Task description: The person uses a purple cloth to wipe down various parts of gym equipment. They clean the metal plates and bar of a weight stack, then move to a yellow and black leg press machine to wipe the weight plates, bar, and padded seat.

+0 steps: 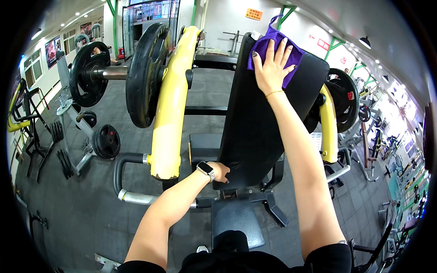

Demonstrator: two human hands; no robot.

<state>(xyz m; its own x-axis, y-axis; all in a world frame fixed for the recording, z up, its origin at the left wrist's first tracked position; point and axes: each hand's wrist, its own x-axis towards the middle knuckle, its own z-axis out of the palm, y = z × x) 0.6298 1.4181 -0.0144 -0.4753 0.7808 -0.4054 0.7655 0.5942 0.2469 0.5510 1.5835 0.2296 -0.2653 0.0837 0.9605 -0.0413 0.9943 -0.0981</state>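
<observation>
A tall black padded backrest (254, 136) leans before me on a yellow-framed weight machine. My right hand (273, 68) lies with spread fingers over a purple cloth (261, 47), holding it against the upper part of the pad. The cloth's hanging loop sticks up past the pad's top edge. Lower down, my left hand (219, 171), with a watch (205, 168) on its wrist, holds the pad's lower left edge. Its fingers bend over the front face; part of the hand is hidden. Below the backrest is the black seat pad (235, 220).
Yellow lever arms (174, 112) flank the backrest, with black weight plates (146, 75) on the left and more plates (344, 99) on the right. A handle bar (140, 198) juts out at lower left. A plate rack (82, 146) stands farther left on the dark tiled floor (88, 204).
</observation>
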